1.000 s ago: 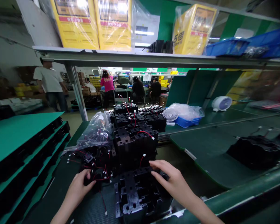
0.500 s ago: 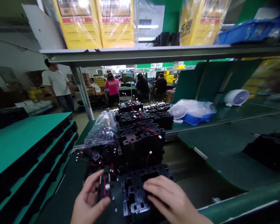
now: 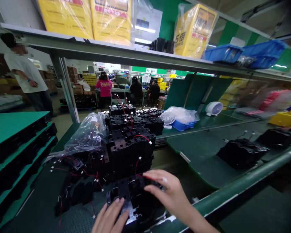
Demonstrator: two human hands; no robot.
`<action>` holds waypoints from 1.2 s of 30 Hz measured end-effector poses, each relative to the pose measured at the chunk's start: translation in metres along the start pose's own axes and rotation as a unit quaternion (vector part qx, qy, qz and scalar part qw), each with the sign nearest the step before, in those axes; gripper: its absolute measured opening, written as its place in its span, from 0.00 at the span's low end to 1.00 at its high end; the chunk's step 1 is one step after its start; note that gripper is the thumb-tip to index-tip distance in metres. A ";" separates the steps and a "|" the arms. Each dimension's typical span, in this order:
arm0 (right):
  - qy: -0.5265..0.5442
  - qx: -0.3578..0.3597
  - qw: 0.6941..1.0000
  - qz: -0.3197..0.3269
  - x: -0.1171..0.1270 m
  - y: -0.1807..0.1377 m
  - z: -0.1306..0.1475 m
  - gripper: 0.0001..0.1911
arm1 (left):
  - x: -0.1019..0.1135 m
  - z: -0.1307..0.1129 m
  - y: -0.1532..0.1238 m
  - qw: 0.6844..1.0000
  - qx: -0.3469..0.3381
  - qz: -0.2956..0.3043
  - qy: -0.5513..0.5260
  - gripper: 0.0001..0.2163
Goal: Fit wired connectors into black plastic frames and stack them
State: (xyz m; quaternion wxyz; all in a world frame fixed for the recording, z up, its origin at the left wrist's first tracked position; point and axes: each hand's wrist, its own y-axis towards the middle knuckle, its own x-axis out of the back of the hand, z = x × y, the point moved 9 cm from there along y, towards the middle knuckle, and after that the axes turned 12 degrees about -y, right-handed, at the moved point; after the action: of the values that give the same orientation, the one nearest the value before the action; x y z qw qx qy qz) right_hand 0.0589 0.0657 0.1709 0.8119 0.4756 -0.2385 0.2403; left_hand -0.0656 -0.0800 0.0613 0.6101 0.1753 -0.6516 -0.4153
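1. Our left hand [image 3: 110, 216] and right hand [image 3: 171, 192] rest spread-fingered on a black plastic frame [image 3: 126, 187], nearest on the stack; we cannot tell if they grip.
2. We should keep the red wires [image 3: 142, 136] clear.

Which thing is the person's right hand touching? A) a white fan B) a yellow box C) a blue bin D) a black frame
D: the fingers of the right hand lie on the black frame at the front of the stack.
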 end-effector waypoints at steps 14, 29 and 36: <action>-0.099 0.032 0.971 0.214 -0.026 0.012 -0.003 0.14 | 0.016 -0.025 0.035 0.998 0.033 -0.033 0.041 0.10; -0.030 -0.059 0.994 0.082 -0.028 -0.023 -0.036 0.10 | 0.045 0.210 -0.171 0.786 0.604 0.093 -0.090 0.34; -0.016 -0.014 1.000 0.022 -0.013 -0.028 -0.011 0.10 | 0.025 0.217 -0.219 0.729 0.651 0.099 -0.187 0.32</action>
State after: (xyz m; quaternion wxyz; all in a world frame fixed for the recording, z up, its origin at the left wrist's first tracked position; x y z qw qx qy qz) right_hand 0.0682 0.0616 0.1397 0.8094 0.4622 -0.2649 0.2472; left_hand -0.3355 -0.1576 -0.0687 0.2503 0.3823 -0.8769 0.1488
